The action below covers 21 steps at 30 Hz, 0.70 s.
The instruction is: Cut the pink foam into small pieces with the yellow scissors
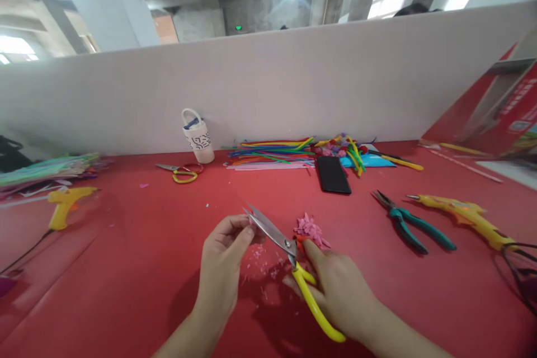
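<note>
My right hand (335, 288) grips a pair of scissors (272, 230) with yellow and red handles. Their blades are slightly apart and point up and left, reaching the fingertips of my left hand (224, 257). Those fingers are pinched around a small pink piece (251, 220), mostly hidden by thumb and blades. Just beyond my right hand lies a heap of pink cut pieces (309, 227). Fine pink scraps (264, 263) are scattered on the red table (142, 268) between and below my hands.
Along the back stand a white tumbler (198, 140), other scissors (184, 174), coloured pipe cleaners (272, 151) and a black phone (333, 174). Green-handled pliers (411, 221) and a yellow glue gun (465, 215) lie right. Another glue gun (67, 204) lies left. A white partition (268, 84) rises behind.
</note>
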Motion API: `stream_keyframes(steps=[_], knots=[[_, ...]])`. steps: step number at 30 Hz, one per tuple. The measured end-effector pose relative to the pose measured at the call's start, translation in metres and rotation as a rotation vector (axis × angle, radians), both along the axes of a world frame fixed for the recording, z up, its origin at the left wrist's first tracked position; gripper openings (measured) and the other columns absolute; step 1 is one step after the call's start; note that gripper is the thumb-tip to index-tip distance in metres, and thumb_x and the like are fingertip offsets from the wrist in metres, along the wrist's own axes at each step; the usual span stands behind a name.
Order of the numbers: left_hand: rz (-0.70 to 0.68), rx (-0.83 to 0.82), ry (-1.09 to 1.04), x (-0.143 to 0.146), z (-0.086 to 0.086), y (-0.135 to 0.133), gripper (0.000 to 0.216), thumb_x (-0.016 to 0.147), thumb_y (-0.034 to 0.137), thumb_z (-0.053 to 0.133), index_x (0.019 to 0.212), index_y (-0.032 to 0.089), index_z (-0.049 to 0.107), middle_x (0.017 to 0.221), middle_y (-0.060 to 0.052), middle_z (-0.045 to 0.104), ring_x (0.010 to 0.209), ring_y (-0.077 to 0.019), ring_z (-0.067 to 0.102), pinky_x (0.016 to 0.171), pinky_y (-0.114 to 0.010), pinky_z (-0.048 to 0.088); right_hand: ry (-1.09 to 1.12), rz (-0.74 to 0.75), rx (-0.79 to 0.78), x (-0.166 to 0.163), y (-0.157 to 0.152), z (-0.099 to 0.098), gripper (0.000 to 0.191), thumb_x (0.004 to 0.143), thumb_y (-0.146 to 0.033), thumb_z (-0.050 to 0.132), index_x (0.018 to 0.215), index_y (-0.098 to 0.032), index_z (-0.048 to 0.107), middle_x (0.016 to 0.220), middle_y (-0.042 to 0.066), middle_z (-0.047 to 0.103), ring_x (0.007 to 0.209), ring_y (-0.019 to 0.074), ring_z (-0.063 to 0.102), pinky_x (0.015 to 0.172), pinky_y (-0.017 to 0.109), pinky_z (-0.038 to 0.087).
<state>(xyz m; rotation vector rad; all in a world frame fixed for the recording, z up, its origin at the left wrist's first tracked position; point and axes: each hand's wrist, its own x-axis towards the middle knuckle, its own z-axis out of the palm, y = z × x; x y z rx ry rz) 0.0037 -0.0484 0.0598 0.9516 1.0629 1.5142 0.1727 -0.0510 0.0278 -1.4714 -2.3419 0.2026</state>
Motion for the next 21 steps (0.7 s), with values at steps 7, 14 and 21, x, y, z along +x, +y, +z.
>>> stream_keyframes(steps=[7, 14, 21], knots=[[0.062, 0.038, -0.032, -0.0021, -0.0003, 0.0008, 0.006, 0.070, 0.018, 0.054, 0.072, 0.014, 0.058, 0.070, -0.002, 0.062, 0.066, -0.0133, 0.058, 0.066, -0.027, 0.045, -0.058, 0.013, 0.037, -0.0003, -0.0012, -0.0030, 0.033, 0.075, -0.054, 0.038, 0.071, -0.021, 0.038, 0.051, -0.001, 0.055, 0.045, 0.0173, 0.053, 0.041, 0.024, 0.021], [0.080, 0.055, -0.023, -0.0011, -0.0016, 0.0011, 0.005, 0.071, 0.017, 0.053, 0.073, 0.015, 0.057, 0.071, -0.001, 0.060, 0.067, -0.0120, 0.056, 0.068, -0.028, 0.045, -0.101, 0.026, 0.120, -0.0002, -0.0022, -0.0050, 0.025, 0.079, -0.044, 0.037, 0.076, -0.020, 0.039, 0.051, 0.000, 0.056, 0.044, 0.0181, 0.054, 0.041, 0.025, 0.022], [0.148, 0.046, 0.020, -0.0011, -0.0018, 0.0017, 0.006, 0.070, 0.018, 0.053, 0.073, 0.015, 0.057, 0.071, -0.001, 0.058, 0.068, -0.0108, 0.054, 0.069, -0.025, 0.044, -0.156, 0.017, 0.146, -0.0013, -0.0021, -0.0069, 0.019, 0.076, -0.038, 0.043, 0.076, -0.020, 0.040, 0.052, 0.000, 0.056, 0.045, 0.0199, 0.055, 0.041, 0.026, 0.022]])
